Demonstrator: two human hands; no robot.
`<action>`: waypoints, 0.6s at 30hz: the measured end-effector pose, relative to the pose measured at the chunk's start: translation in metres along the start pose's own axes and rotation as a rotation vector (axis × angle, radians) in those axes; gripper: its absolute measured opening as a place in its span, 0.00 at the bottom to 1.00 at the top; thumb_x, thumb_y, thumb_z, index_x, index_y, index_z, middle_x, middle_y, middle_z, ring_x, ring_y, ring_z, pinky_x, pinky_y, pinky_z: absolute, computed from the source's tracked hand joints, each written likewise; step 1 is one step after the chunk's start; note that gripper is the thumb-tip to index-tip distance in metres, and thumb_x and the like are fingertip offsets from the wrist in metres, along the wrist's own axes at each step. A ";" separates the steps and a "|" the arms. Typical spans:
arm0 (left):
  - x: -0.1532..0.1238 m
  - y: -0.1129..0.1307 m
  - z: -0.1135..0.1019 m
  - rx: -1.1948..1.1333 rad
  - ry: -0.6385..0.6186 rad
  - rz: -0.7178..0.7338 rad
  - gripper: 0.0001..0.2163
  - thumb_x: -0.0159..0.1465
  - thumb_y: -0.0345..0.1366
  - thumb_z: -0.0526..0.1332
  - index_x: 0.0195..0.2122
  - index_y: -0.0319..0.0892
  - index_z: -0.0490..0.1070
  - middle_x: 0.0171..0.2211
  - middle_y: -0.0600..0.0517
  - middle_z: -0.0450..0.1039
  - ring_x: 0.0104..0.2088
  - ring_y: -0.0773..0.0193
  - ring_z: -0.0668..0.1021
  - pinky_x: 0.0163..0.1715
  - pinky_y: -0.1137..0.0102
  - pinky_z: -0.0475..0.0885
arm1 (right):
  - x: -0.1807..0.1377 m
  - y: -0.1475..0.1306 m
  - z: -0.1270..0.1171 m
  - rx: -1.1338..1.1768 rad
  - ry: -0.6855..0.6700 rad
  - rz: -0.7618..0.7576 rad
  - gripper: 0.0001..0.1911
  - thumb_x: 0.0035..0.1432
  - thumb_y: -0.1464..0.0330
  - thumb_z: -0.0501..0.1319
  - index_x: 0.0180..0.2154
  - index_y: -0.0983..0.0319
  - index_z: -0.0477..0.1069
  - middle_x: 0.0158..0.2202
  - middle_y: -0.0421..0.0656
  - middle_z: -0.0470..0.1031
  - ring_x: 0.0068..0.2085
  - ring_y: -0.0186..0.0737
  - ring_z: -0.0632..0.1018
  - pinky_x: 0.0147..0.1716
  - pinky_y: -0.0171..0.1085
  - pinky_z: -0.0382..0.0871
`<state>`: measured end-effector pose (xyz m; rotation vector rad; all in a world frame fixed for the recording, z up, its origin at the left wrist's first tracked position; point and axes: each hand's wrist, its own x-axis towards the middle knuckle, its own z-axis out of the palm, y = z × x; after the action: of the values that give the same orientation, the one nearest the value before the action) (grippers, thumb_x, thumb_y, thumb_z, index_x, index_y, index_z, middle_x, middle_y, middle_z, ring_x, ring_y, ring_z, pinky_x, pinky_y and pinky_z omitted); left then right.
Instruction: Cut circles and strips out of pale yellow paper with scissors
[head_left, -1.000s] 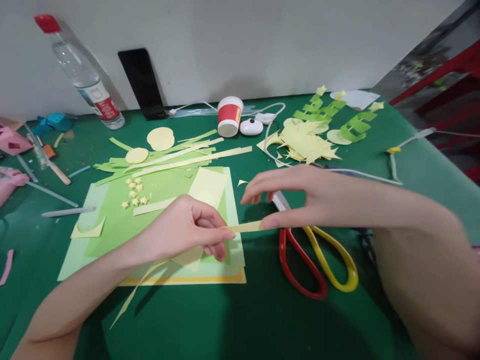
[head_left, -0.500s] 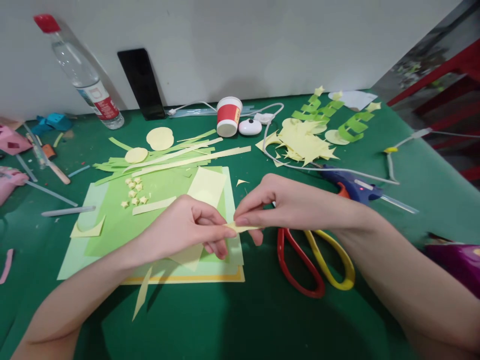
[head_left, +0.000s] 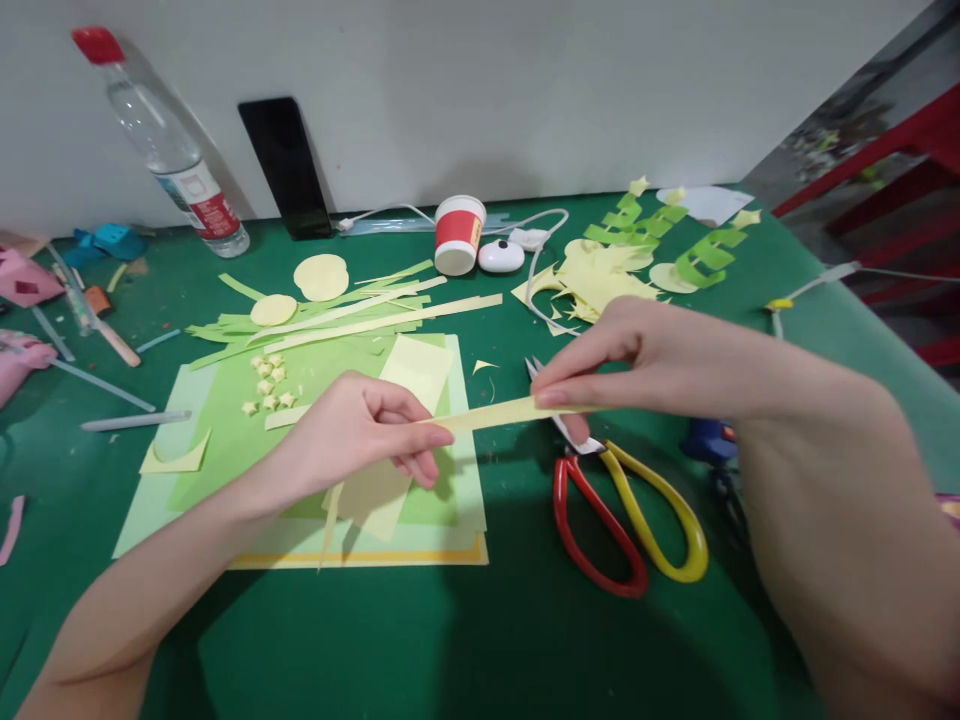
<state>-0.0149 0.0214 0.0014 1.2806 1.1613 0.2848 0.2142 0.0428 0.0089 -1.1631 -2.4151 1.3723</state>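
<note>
Between my hands stretches a pale yellow paper strip (head_left: 491, 413). My left hand (head_left: 382, 430) pinches it at thumb and fingers, and a tail of it hangs below that hand. My right hand (head_left: 600, 370) pinches the strip farther right, above the scissors. Those scissors (head_left: 600, 500), with one red and one yellow handle, lie on the table with blades partly hidden by my right hand. Beneath my left hand are stacked green paper sheets (head_left: 225, 450) and a pale yellow paper piece (head_left: 416, 370). Several small folded paper stars (head_left: 265, 387) sit on the sheets.
Green and yellow strips (head_left: 360, 320) and paper circles (head_left: 321, 276) lie behind the sheets. A paper cup (head_left: 459, 237), white earphone case (head_left: 501, 256), phone (head_left: 285, 165) and water bottle (head_left: 172, 150) stand along the wall. Yellow scraps (head_left: 600, 280) and a blue glue gun (head_left: 709, 440) are at right.
My right hand has moved right and up along the strip, away from my left hand, so a longer stretch shows between them. The left hand shifted slightly left and up.
</note>
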 end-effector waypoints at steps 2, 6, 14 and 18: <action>-0.002 0.001 -0.002 0.028 0.039 0.005 0.07 0.54 0.32 0.65 0.20 0.39 0.74 0.19 0.56 0.76 0.21 0.75 0.76 0.21 0.85 0.68 | -0.002 0.001 -0.004 -0.027 0.011 0.008 0.19 0.55 0.63 0.55 0.19 0.64 0.74 0.16 0.39 0.70 0.17 0.28 0.62 0.17 0.32 0.55; 0.000 -0.002 -0.004 0.072 0.052 0.023 0.06 0.53 0.32 0.65 0.20 0.39 0.75 0.19 0.55 0.77 0.21 0.75 0.75 0.20 0.85 0.66 | -0.002 0.003 -0.005 -0.121 0.016 0.014 0.19 0.57 0.62 0.54 0.21 0.63 0.75 0.16 0.38 0.68 0.16 0.29 0.60 0.17 0.32 0.54; 0.010 -0.015 0.005 0.193 0.022 0.039 0.09 0.55 0.37 0.64 0.22 0.38 0.76 0.21 0.53 0.77 0.21 0.72 0.75 0.21 0.80 0.66 | 0.008 -0.006 0.020 -0.264 -0.097 0.033 0.17 0.58 0.58 0.53 0.35 0.60 0.76 0.24 0.38 0.73 0.23 0.32 0.68 0.24 0.33 0.57; 0.012 -0.019 0.008 0.186 -0.001 0.059 0.06 0.55 0.36 0.64 0.25 0.39 0.78 0.22 0.53 0.78 0.23 0.71 0.76 0.22 0.80 0.66 | 0.015 -0.012 0.037 -0.281 -0.146 0.017 0.20 0.62 0.59 0.47 0.32 0.60 0.75 0.18 0.36 0.66 0.20 0.32 0.63 0.24 0.35 0.52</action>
<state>-0.0106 0.0191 -0.0220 1.4788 1.1713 0.2228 0.1803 0.0238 -0.0066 -1.1803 -2.7787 1.1881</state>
